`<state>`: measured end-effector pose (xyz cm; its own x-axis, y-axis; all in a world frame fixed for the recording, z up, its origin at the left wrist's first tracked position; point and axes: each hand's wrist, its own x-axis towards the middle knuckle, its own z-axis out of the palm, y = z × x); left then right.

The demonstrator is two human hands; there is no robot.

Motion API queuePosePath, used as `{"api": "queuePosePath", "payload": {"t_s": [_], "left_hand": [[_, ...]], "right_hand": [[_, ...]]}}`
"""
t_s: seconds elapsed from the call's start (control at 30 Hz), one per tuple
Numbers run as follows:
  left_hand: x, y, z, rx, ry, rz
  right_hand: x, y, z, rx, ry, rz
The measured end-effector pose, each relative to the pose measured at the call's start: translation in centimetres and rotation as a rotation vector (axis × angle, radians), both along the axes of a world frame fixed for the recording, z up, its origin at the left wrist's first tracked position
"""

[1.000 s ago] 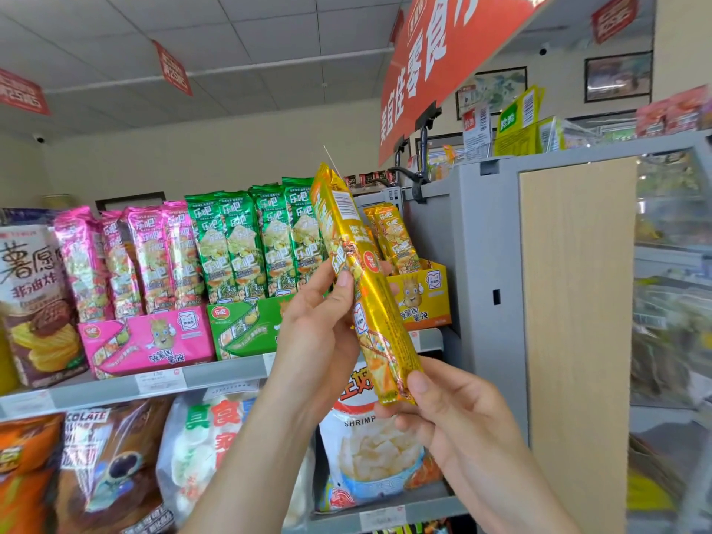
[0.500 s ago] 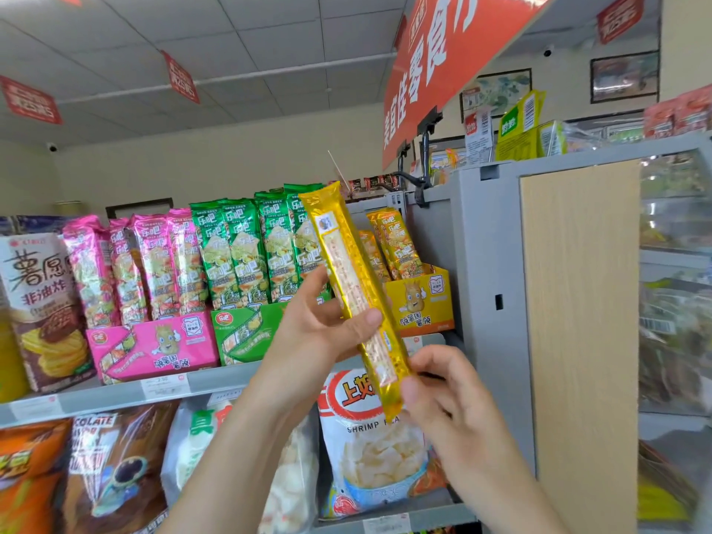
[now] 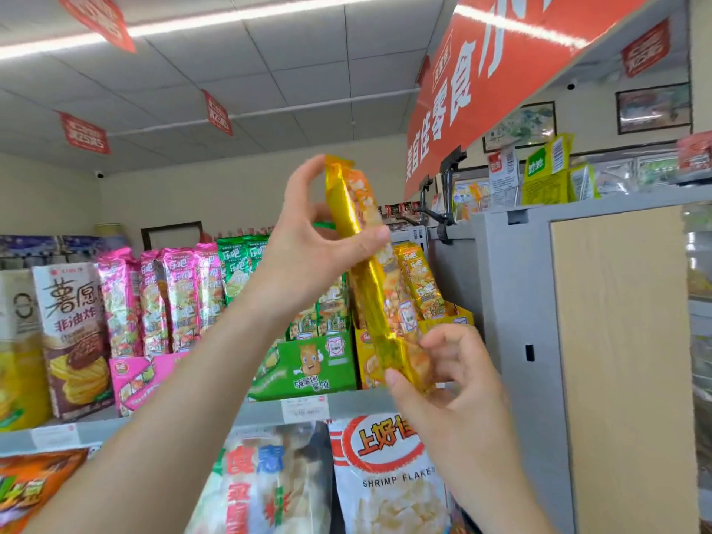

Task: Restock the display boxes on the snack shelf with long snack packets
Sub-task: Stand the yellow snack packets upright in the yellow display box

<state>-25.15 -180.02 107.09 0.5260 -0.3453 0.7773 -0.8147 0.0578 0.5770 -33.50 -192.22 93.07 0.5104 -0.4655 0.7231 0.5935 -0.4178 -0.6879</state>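
Yellow packet [image 3: 366, 271], near upright, top tilted left

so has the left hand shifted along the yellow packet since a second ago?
Yes. The left hand slid up the yellow packet, from near the green display box to well above it.

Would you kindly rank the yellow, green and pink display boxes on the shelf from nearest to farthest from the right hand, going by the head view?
1. Yellow cardboard display box, just behind the right hand, at the shelf's right end.
2. Green cardboard display box, next along to the left.
3. Pink cardboard display box, farthest left, beyond the left forearm.
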Motion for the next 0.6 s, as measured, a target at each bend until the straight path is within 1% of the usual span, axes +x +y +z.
{"api": "queuePosePath", "payload": {"t_s": [0.1, 0.2, 0.3, 0.47, 0.6], "left_hand": [[0.6, -0.5, 3.4, 0.053, -0.125, 0.056], [1.4, -0.6, 6.7, 0.115, -0.254, 0.155], [2.2, -0.9, 8.9, 0.212, -0.392, 0.253], [4.0, -2.0, 10.1, 0.433, -0.649, 0.54], [5.6, -2.9, 9.9, 0.615, -0.713, 0.652]], "right_hand": [[1.6, 0.0, 2.2, -0.234, -0.067, -0.265], [3.9, -0.5, 4.3, -0.354, -0.09, -0.375], [6.3, -1.1, 5.9, -0.39, -0.02, -0.382], [9.0, -2.1, 7.2, -0.414, 0.134, -0.361], [9.9, -2.3, 7.3, -0.465, 0.267, -0.346]]}}
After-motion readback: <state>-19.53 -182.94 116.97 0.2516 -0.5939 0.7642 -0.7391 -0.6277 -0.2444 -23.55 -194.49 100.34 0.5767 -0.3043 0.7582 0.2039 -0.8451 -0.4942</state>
